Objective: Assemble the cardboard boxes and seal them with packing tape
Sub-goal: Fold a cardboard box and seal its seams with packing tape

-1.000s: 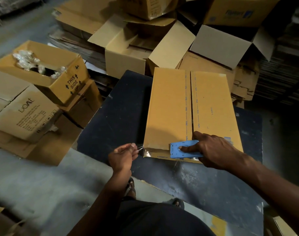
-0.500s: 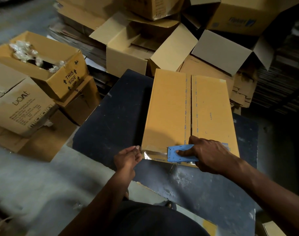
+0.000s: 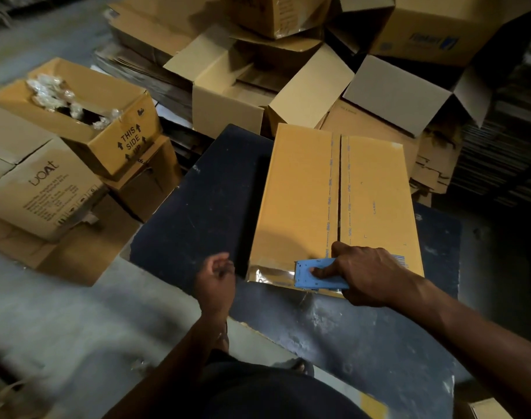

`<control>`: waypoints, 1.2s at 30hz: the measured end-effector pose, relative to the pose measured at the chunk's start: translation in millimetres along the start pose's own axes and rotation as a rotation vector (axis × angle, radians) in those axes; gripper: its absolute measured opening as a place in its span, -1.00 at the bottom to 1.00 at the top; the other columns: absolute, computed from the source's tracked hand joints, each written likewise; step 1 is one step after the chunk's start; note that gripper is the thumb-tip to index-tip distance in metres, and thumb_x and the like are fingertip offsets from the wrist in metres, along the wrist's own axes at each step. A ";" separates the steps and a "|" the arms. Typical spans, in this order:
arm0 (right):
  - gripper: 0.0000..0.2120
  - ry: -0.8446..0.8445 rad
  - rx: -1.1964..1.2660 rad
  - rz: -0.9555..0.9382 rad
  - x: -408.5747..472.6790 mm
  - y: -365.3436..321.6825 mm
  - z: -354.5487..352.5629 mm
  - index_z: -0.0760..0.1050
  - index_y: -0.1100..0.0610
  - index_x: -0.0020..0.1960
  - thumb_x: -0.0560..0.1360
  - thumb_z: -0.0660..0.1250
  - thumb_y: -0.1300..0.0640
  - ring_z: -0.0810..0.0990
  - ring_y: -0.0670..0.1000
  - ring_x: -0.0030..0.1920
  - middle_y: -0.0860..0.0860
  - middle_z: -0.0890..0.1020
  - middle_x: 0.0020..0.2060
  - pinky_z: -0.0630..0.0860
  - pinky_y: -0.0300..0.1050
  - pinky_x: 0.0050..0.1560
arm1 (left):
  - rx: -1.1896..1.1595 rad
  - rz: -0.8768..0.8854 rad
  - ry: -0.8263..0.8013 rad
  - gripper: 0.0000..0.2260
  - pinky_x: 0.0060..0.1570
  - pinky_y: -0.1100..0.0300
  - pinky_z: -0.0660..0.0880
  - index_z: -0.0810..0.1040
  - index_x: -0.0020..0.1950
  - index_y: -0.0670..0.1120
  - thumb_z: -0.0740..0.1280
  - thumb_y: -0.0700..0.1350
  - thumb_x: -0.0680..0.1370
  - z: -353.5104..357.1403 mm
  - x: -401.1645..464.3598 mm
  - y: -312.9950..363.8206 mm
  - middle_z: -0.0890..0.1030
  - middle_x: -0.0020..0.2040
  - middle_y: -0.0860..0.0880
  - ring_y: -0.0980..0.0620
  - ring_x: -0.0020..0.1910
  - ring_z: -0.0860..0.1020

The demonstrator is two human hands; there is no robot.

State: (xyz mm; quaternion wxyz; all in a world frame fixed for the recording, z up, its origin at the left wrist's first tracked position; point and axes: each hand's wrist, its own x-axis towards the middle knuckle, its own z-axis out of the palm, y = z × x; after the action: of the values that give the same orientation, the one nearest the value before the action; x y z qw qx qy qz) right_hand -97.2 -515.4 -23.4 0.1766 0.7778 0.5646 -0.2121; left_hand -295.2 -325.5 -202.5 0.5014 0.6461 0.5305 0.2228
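A long yellow-brown cardboard box (image 3: 303, 192) lies on a dark blue board (image 3: 197, 213), its two top flaps meeting along a centre seam. My right hand (image 3: 370, 273) grips a blue tape dispenser (image 3: 311, 273) against the box's near edge. Clear shiny tape (image 3: 270, 275) runs along that near edge, left of the dispenser. My left hand (image 3: 217, 276) hovers with curled fingers just off the box's near left corner; it is blurred and I cannot tell whether it pinches the tape end.
Open boxes (image 3: 225, 98) and flattened cardboard pile up behind the board. At left stand a "THIS SIDE UP" box (image 3: 119, 140) holding plastic wrap and a printed box (image 3: 43, 189). Grey concrete floor (image 3: 62, 313) lies at lower left.
My left hand has drawn left and away from the box corner. The dispenser has slid slightly along the near edge, leaving more tape showing. The view has tilted a little.
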 end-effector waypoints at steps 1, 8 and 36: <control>-0.37 -0.007 -0.004 -0.002 0.3 -0.5 -2.0 0.24 -0.37 0.55 0.57 0.30 0.07 0.58 0.06 0.05 -0.11 0.32 0.01 0.43 -0.06 -0.21 | 0.059 0.305 0.031 -0.83 0.00 0.07 0.62 0.64 0.20 -0.03 0.40 -0.12 0.61 -6.1 -7.9 15.3 0.67 0.07 -0.05 -0.03 0.04 0.66; -0.37 -0.053 -0.096 -0.001 6.6 -2.3 -16.2 0.32 -0.37 0.51 0.51 0.38 0.02 0.64 0.10 0.03 -0.05 0.56 0.15 0.37 -0.09 -0.25 | 0.751 1.395 -0.178 -0.42 0.43 -0.05 0.42 0.59 0.41 -0.20 0.57 0.09 0.50 35.7 -7.2 13.4 0.59 0.39 -0.17 -0.13 0.40 0.55; -0.34 -0.070 0.044 0.154 -105.0 104.0 44.1 0.37 -0.35 0.48 0.48 0.40 0.11 0.61 0.09 0.13 -0.07 0.57 0.20 0.62 0.03 -0.02 | 0.868 1.324 -0.231 -0.50 0.46 -0.21 0.34 0.48 0.50 -0.17 0.16 0.11 0.69 32.9 -36.5 28.7 0.44 0.51 -0.17 -0.20 0.50 0.44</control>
State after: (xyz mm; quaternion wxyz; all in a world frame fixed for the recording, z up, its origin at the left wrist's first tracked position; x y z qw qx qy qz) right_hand -32.5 -653.7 -1.5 0.1948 0.8147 0.4920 -0.2373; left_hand -267.2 -370.3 -181.4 0.0204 0.9833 0.0209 0.1796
